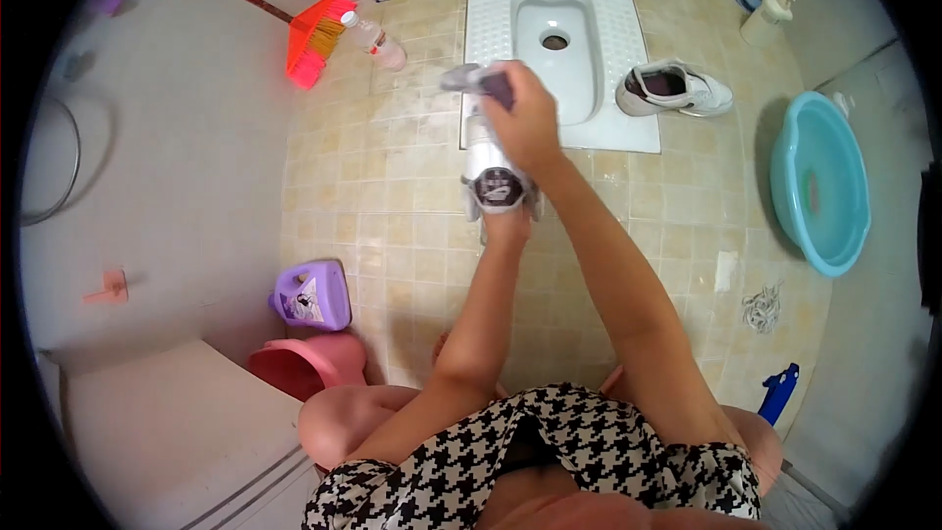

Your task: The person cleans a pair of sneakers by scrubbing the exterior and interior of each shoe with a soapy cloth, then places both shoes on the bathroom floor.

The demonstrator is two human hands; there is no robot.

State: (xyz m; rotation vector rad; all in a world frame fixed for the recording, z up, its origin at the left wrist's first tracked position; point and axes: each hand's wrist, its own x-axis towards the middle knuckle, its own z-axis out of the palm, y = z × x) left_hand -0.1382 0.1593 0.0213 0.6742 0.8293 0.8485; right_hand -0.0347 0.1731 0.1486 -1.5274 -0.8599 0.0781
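My left hand is inside or under the heel end of a white shoe, mostly hidden by it, with the dark tongue label facing up. At the shoe's toe, my right hand is closed round a grey and dark brush-like tool, blurred by motion. Both hands are over the floor at the near left edge of the squat toilet. The other white shoe rests on the toilet's right rim, its opening facing left.
On the right are a teal basin, shoelaces, a pump bottle and a blue object. A clear bottle, broom, purple jug and pink tub stand or lie left.
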